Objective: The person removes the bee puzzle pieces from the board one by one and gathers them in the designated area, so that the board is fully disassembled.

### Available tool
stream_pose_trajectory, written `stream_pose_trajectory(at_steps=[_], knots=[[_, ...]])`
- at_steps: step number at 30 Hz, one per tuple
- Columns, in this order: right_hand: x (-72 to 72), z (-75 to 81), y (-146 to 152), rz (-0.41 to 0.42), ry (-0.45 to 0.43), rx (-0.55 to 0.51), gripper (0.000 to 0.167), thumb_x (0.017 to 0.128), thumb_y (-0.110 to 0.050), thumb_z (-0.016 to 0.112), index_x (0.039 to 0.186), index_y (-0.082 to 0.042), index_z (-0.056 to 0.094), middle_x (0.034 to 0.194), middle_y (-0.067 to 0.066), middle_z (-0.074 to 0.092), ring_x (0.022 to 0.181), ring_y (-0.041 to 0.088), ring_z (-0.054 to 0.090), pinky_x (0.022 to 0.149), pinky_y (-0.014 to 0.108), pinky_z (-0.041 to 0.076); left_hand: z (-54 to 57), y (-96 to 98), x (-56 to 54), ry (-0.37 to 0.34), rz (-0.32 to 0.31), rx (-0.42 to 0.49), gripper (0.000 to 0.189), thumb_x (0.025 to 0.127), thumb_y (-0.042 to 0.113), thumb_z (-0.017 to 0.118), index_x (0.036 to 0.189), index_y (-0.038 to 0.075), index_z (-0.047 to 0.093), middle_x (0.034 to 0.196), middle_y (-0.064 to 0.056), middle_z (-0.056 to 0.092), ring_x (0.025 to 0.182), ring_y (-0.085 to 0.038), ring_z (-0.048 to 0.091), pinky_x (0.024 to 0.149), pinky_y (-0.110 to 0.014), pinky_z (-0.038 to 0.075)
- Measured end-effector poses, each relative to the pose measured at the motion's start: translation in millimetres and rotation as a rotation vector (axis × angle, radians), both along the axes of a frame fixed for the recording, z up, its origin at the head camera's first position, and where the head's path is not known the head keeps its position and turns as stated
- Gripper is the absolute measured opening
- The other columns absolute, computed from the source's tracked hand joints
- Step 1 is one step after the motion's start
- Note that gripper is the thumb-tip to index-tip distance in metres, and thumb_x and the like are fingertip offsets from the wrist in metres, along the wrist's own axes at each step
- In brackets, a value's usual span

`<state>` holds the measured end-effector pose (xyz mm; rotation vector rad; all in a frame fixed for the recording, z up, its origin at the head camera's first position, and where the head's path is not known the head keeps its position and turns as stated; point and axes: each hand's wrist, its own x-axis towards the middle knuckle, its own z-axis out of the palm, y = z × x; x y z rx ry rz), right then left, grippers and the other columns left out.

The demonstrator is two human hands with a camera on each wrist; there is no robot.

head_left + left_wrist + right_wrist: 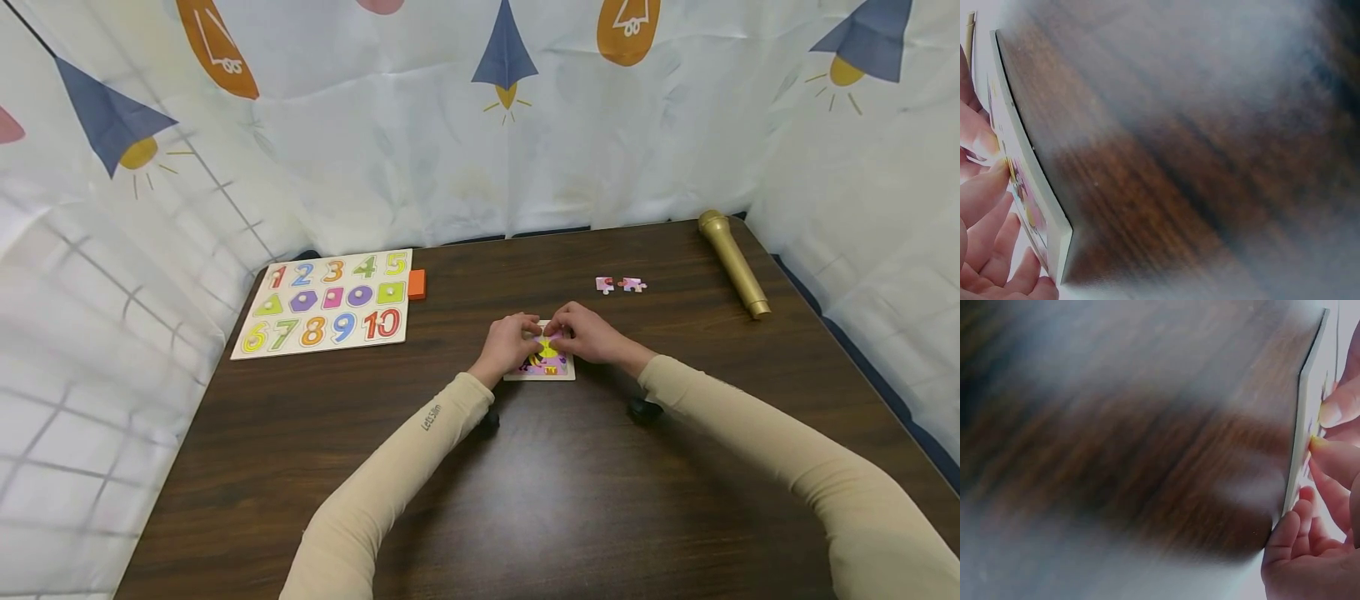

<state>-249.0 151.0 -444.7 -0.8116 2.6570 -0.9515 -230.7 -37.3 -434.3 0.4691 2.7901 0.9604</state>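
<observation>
A white curtain point(420, 150) printed with lamps and bulbs is hanging behind a dark wood-grain worktop point(555, 492). Two beige sleeves point(393, 467) are reaching across from the near side, the left one bearing dark lettering. A pale number board point(350, 275) is lying flat at the far left, displaying 1 to 10 with a row of coloured shapes between. A gold microphone point(733, 265) is lying at a slant near the far right corner. The left hand point(507, 343) and right hand point(592, 333) are meeting over a small picture puzzle point(551, 364), which is lying flat about mid-worktop. Each grip is grasping the puzzle: fingers are curling at its sides, and the thumbs are pressing close together on its face. Whether the fingertips are also pinching a separate piece, the inspector cannot tell. An orange block point(417, 284) is sitting at the number board's right edge. Two pink jigsaw pieces point(633, 285) are lying side by side beyond the right hand, well apart from the microphone.
</observation>
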Motion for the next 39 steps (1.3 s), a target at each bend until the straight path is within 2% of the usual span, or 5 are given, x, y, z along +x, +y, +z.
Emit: stream_pose_trajectory(at_steps=[21, 39], knots=[[0.7, 0.2, -1.1, -0.014, 0.015, 0.003, 0.017, 0.09, -0.009, 0.069, 0.106, -0.004, 0.071, 0.116, 0.014, 0.053, 0.106, 0.029, 0.048, 0.086, 0.042, 0.041, -1.4, -2.1, 0.7, -0.013, 0.002, 0.01, 0.025, 0.089, 0.013, 0.072, 0.112, 0.003, 0.073, 0.136, -0.004, 0.059, 0.135, -0.024, 0.044, 0.112, -0.043, 0.031], [-3.0, 0.3, 6.6, 0.029, 0.05, 0.016, 0.019, 0.09, -0.012, 0.071, 0.107, -0.005, 0.072, 0.113, 0.013, 0.054, 0.099, 0.026, 0.051, 0.084, 0.041, 0.045, -2.6, -1.6, -0.8, -0.016, 0.003, 0.011, 0.026, 0.089, 0.013, 0.071, 0.113, 0.004, 0.073, 0.135, -0.004, 0.06, 0.137, -0.023, 0.042, 0.113, -0.042, 0.031]])
